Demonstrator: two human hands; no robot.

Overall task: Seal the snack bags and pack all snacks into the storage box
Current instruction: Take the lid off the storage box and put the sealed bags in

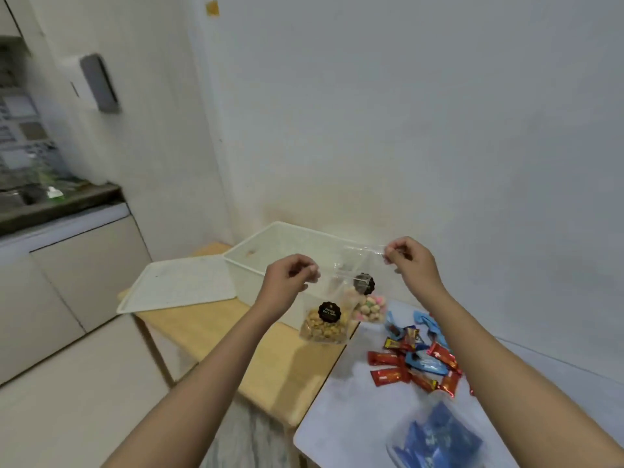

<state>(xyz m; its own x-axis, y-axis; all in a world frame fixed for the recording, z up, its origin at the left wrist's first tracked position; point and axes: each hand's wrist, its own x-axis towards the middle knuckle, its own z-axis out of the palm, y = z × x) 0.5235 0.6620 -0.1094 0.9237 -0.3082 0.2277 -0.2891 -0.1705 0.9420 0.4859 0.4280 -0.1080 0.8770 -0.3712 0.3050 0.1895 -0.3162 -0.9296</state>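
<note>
clear snack bag [368, 307] pinched at top edge by left hand [290, 275] and right hand [410, 261], before storage box [251, 265].

Lid [179, 285] left of storage box [251, 263], wrapped snacks [415, 364] nearer, right.

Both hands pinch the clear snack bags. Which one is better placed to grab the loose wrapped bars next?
Probably the right hand: the wrapped bars lie on its side, close beside its forearm. The left hand would have to cross past the snack bags.
</note>
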